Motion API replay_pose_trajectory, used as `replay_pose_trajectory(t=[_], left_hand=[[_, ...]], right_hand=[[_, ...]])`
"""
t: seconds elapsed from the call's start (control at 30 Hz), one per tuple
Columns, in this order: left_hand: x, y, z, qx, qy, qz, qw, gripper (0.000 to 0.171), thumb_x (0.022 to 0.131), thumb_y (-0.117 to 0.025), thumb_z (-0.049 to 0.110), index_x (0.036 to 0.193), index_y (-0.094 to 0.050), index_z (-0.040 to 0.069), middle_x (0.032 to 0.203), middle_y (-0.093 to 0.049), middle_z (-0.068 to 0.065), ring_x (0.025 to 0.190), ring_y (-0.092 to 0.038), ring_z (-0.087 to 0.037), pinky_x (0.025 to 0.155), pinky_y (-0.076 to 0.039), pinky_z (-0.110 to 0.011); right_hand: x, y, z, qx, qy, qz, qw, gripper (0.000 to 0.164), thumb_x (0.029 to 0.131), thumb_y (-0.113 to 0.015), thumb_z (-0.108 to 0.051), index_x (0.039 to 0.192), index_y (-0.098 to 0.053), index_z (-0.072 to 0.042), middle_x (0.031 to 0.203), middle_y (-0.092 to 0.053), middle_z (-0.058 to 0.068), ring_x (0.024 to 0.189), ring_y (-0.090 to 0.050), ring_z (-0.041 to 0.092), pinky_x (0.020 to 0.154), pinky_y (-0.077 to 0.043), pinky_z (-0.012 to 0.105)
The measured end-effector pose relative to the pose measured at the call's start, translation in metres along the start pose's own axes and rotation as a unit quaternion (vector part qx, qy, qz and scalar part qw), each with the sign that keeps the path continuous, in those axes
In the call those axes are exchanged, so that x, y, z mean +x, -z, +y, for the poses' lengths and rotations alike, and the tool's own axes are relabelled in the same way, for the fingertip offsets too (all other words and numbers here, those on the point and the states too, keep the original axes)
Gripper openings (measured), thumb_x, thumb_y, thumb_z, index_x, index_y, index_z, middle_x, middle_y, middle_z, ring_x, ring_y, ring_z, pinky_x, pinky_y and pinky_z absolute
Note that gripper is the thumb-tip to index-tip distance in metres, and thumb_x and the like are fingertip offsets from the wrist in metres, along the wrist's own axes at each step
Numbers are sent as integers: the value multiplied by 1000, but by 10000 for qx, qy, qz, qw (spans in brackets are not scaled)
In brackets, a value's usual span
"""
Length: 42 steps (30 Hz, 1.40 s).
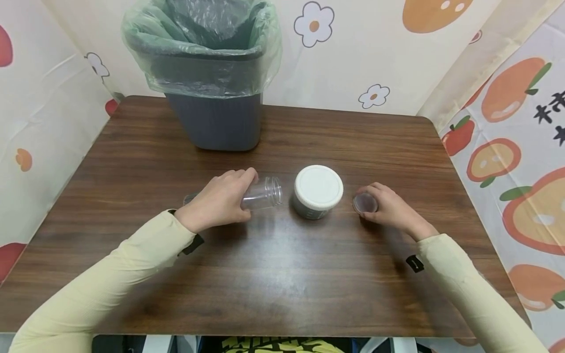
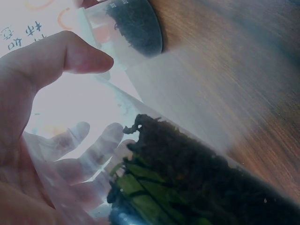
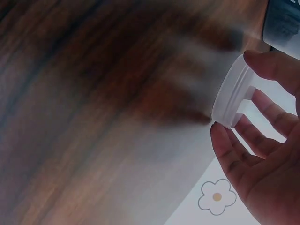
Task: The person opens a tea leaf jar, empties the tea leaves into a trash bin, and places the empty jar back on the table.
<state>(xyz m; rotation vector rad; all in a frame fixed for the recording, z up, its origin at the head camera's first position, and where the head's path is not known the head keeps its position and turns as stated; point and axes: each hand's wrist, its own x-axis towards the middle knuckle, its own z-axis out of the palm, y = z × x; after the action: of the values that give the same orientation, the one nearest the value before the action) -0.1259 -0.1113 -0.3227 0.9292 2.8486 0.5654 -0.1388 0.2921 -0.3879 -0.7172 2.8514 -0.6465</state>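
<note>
My left hand [image 1: 220,198] grips a clear plastic jar [image 1: 264,194], tilted onto its side with the uncapped mouth toward the right. Dark dried leaves [image 2: 183,173], with some green among them, fill the jar's lower part in the left wrist view. Just beyond the mouth stands a small tub [image 1: 311,213] with a white lid [image 1: 319,187] on it; dark contents show through its wall in the left wrist view. To the tub's right, my right hand [image 1: 393,208] pinches a clear round cap [image 3: 229,93] by its edge, held tilted close above the table.
A dark bin [image 1: 220,120] lined with a green bag [image 1: 212,73] stands at the back left of the brown wooden table [image 1: 335,274]. Printed cloth walls [image 1: 340,63] enclose the back and sides.
</note>
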Motion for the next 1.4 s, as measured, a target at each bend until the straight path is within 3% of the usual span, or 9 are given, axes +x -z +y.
replay_pose_trajectory(t=[0.4, 0.6, 0.87, 1.03, 1.2, 1.4], left_hand=[[2, 5, -8, -40, -154, 198, 9997, 55, 63, -79, 12, 108, -48, 6, 88, -54, -4, 78, -51, -24, 66, -43, -38], [2, 15, -13, -130, -134, 407, 9990, 55, 63, -79, 11, 110, -50, 5, 89, -56, -6, 80, -53, -26, 70, -45, -40], [5, 30, -21, -443, 197, 391, 9981, 70, 62, -88, 37, 111, -47, 7, 92, -56, -4, 80, -54, -21, 73, -45, -37], [5, 45, -32, -434, 524, 498, 9964, 75, 60, -84, 54, 109, -48, 10, 91, -56, -2, 78, -55, -20, 69, -46, -38], [1, 63, -44, -350, 740, 639, 9946, 68, 72, -69, 65, 108, -47, 11, 88, -55, -5, 75, -53, -21, 65, -44, -37], [-1, 81, -53, -265, 812, 646, 9943, 63, 81, -56, 67, 107, -45, 10, 85, -52, -7, 72, -50, -22, 65, -39, -36]], right_hand=[[3, 1, -2, 49, -157, -62, 9998, 48, 73, -78, -7, 117, -60, -4, 113, -54, 20, 104, -48, 38, 84, -42, 53], [5, 4, -2, 29, -45, -109, 9999, 52, 74, -81, -13, 120, -59, -7, 113, -54, 19, 102, -48, 36, 82, -42, 52], [9, 23, -11, 238, 110, 36, 9996, 56, 78, -77, -15, 128, -54, -2, 125, -52, 18, 113, -42, 35, 91, -34, 53], [31, 46, -31, 571, -67, 554, 9968, 49, 86, -71, -20, 126, -54, 2, 126, -55, 19, 119, -46, 37, 100, -32, 54], [68, 65, -62, 1041, -126, 1035, 9891, 39, 94, -61, -23, 125, -55, 0, 123, -58, 18, 119, -50, 34, 103, -34, 48], [110, 78, -98, 1622, -170, 1237, 9788, 33, 97, -55, -24, 124, -55, -4, 114, -62, 15, 112, -56, 26, 100, -40, 39]])
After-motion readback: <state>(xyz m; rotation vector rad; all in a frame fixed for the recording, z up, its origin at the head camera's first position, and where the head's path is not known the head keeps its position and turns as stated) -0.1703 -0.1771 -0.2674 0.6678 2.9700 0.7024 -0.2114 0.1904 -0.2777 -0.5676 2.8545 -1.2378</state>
